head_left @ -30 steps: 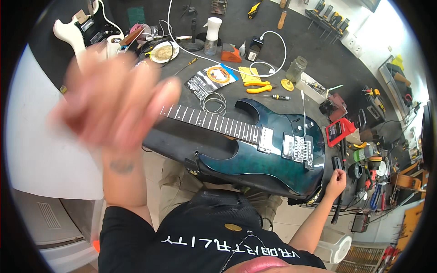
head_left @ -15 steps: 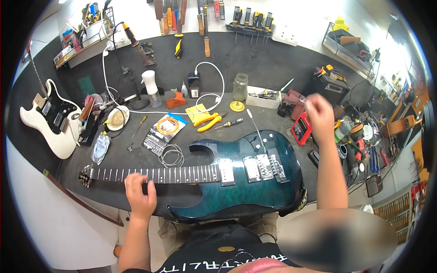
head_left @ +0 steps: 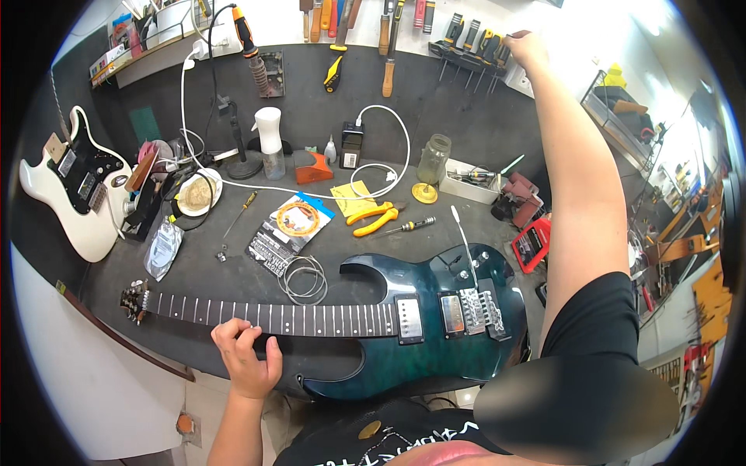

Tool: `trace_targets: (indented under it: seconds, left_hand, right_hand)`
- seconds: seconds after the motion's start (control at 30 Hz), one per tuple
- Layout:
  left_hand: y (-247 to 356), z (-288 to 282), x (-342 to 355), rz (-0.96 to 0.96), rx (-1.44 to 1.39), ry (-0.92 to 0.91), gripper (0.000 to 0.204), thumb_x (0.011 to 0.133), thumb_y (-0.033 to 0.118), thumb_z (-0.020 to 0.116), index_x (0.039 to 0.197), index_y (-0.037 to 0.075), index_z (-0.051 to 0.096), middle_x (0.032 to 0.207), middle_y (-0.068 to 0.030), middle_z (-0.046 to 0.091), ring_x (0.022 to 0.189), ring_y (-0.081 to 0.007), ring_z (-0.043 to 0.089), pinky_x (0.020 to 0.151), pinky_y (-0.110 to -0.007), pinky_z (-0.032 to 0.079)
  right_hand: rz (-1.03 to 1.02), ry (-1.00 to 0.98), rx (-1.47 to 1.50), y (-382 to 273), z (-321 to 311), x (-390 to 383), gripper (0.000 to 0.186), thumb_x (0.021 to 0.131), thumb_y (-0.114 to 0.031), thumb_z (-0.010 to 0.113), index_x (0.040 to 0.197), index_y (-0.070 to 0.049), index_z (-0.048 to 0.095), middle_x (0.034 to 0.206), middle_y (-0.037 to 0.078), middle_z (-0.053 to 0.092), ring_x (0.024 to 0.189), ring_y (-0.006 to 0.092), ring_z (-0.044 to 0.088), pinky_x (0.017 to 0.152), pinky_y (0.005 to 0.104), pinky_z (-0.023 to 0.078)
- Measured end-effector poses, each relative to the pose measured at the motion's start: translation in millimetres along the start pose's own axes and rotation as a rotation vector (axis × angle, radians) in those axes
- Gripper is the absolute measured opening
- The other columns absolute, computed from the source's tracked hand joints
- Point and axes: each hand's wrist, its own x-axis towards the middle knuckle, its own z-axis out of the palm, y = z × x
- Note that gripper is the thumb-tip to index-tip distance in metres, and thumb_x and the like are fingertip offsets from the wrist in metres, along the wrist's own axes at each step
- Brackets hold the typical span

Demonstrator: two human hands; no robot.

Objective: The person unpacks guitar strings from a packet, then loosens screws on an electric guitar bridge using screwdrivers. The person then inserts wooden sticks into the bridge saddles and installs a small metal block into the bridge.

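Observation:
A dark blue-green electric guitar [head_left: 435, 353] lies face up across the bench, its neck pointing left and no strings over the fretboard. My left hand [head_left: 247, 361] rests its bent fingertips on the near edge of the neck, thumb held apart. Far up at the wall, my right hand [head_left: 530, 51] has its fingers closed at the handle of the rightmost screwdriver in a black rack [head_left: 470, 58]. The fingertips partly cover that handle. A thin tremolo arm [head_left: 465, 237] stands up from the guitar's bridge [head_left: 475, 312].
Beyond the guitar lie coiled strings [head_left: 305, 281], a string packet [head_left: 291, 229], yellow-handled pliers [head_left: 375, 219] and a small screwdriver [head_left: 412, 225]. A glass jar [head_left: 434, 159] and white spray bottle [head_left: 269, 140] stand farther back. A white guitar [head_left: 74, 190] leans at left; a red case [head_left: 531, 245] sits right.
My right hand has gone from above the bench's right side up to the wall rack, its fingers now on a screwdriver handle. My left hand stays at the neck. The view has shifted.

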Motion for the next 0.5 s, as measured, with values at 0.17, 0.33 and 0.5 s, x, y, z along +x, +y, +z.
trace_targets:
  seconds: [0.17,0.33,0.5]
  left_hand:
    - [1.6,4.0,9.1,0.019,0.001,-0.023,0.042,0.078,0.003,0.072,0.117,0.005,0.056,0.114,-0.0186,0.053,0.101,-0.0348,0.051,0.089,-0.047,0.044]
    - [2.3,8.3,14.0,0.034,0.03,-0.038,0.04,0.077,0.004,0.072,0.114,0.005,0.056,0.113,-0.0182,0.054,0.099,-0.0349,0.053,0.088,-0.047,0.043]
    - [12.7,-1.8,8.3,0.016,0.074,-0.033,0.038,0.076,0.005,0.072,0.112,0.005,0.058,0.112,-0.0168,0.055,0.098,-0.0346,0.053,0.088,-0.048,0.042]
  right_hand:
    - [0.144,-0.006,-0.03,-0.1,2.8,22.4,0.054,0.092,-0.051,0.073,0.121,-0.006,0.079,0.118,0.018,0.078,0.112,0.0328,0.073,0.099,0.0435,0.054]
    - [0.164,0.116,0.136,15.8,7.8,54.2,0.06,0.093,-0.054,0.073,0.122,-0.002,0.077,0.118,0.021,0.077,0.116,0.0354,0.071,0.102,0.0436,0.052]
    - [0.108,0.35,0.4,29.9,24.2,64.0,0.061,0.096,-0.053,0.07,0.128,-0.001,0.072,0.124,0.023,0.075,0.121,0.0372,0.068,0.105,0.0437,0.05]
